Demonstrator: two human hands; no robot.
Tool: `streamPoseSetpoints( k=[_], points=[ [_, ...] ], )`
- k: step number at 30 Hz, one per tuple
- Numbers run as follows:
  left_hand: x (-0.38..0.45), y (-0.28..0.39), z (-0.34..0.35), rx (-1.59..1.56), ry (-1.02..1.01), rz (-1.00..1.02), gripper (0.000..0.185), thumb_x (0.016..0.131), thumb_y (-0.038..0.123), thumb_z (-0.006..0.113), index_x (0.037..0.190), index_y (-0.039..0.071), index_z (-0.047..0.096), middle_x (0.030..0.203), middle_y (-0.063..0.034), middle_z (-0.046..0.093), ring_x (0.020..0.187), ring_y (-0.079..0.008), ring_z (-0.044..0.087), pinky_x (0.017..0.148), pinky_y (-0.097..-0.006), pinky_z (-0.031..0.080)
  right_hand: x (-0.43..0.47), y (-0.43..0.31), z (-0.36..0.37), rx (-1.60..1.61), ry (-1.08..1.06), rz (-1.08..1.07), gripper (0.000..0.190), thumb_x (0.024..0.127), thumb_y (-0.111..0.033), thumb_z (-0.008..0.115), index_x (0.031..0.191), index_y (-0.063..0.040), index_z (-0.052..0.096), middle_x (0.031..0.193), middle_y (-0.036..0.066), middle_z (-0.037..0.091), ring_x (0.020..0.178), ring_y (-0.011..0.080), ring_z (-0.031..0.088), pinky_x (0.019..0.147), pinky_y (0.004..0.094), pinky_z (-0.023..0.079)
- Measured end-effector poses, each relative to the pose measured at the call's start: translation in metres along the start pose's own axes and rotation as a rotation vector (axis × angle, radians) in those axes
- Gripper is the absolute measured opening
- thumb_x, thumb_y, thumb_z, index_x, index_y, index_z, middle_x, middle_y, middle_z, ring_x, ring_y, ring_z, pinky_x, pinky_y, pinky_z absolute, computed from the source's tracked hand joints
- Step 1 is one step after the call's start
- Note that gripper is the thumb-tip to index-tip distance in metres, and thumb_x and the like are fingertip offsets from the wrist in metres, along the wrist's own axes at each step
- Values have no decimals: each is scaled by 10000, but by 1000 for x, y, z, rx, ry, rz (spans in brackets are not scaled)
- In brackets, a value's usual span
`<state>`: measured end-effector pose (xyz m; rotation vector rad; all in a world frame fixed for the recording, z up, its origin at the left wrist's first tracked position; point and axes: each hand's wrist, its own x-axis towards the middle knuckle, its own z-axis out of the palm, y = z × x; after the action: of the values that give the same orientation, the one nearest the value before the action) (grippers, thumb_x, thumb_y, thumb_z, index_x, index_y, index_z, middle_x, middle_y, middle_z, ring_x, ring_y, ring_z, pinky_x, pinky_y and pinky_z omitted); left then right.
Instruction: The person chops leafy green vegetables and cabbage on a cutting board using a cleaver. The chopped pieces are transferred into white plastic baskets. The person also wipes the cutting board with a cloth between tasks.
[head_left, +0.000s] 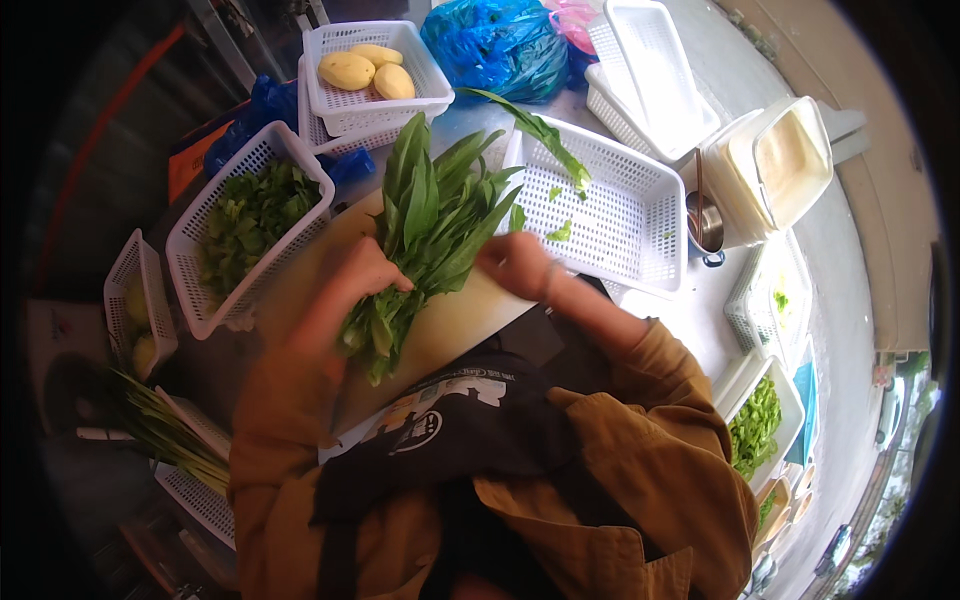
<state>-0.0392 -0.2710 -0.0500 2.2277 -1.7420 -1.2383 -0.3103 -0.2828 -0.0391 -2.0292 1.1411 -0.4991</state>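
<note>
A bunch of long-leaved greens (435, 210) lies over a pale cutting board (457, 319), with its leaves pointing away from me and its cut stems towards me. My left hand (365, 268) grips the bunch just above the stems. At the bunch's right edge is my right hand (517, 264), its fingers curled and blurred; whether they pinch a leaf is hidden. Just beyond that hand stands a white perforated basket (600, 217) with a few leaf scraps inside. One long leaf (551, 142) hangs across its far left rim.
Left of the board, a white basket (180, 247) holds cut leafy greens (259, 221). Peeled potatoes (347, 70) sit in stacked baskets (375, 34) at the back, beside a blue plastic bag (495, 49). White tubs (795, 161) and a metal pot (705, 225) stand right.
</note>
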Motion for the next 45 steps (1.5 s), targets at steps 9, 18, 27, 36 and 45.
streamPoseSetpoints(
  k=[9, 18, 27, 36, 45],
  points=[
    [0, 3, 9, 92, 90, -44, 712, 509, 153, 889, 1140, -40, 619, 1041, -206, 675, 980, -336, 649, 867, -381, 498, 41, 197, -74, -545, -524, -210, 292, 700, -44, 717, 976, -72, 625, 905, 127, 583, 818, 350, 615, 757, 419, 522],
    [-6, 18, 10, -136, 84, -81, 851, 478, 107, 900, 1227, -57, 532, 1150, -206, 629, 1091, -347, 603, 950, -377, 459, 69, 185, -37, -444, -368, -450, 207, 776, -54, 604, 983, -64, 598, 924, 131, 587, 850, 332, 624, 742, 410, 519],
    [-2, 14, 11, -148, 107, -36, 840, 467, 97, 903, 1208, -71, 543, 1128, -192, 639, 1078, -335, 604, 949, -372, 459, 85, 239, -81, -713, 392, 104, 71, 753, -82, 634, 784, -19, 633, 1068, 204, 546, 966, 381, 527, 801, 460, 475],
    [12, -7, 5, -59, -9, -157, 562, 516, 159, 891, 987, -57, 671, 929, -186, 694, 875, -292, 672, 794, -389, 510, 62, 149, -117, -104, 524, -38, 471, 802, -26, 684, 1216, -31, 460, 828, 191, 648, 715, 293, 666, 657, 377, 525],
    [17, -10, -6, -151, -88, -72, 561, 574, 110, 858, 1079, -35, 663, 1005, -165, 701, 950, -259, 673, 817, -364, 522, -45, -27, 48, 1134, -44, 300, 280, 821, -3, 705, 1069, 38, 583, 919, 96, 679, 774, 170, 654, 638, 287, 531]
  ],
)
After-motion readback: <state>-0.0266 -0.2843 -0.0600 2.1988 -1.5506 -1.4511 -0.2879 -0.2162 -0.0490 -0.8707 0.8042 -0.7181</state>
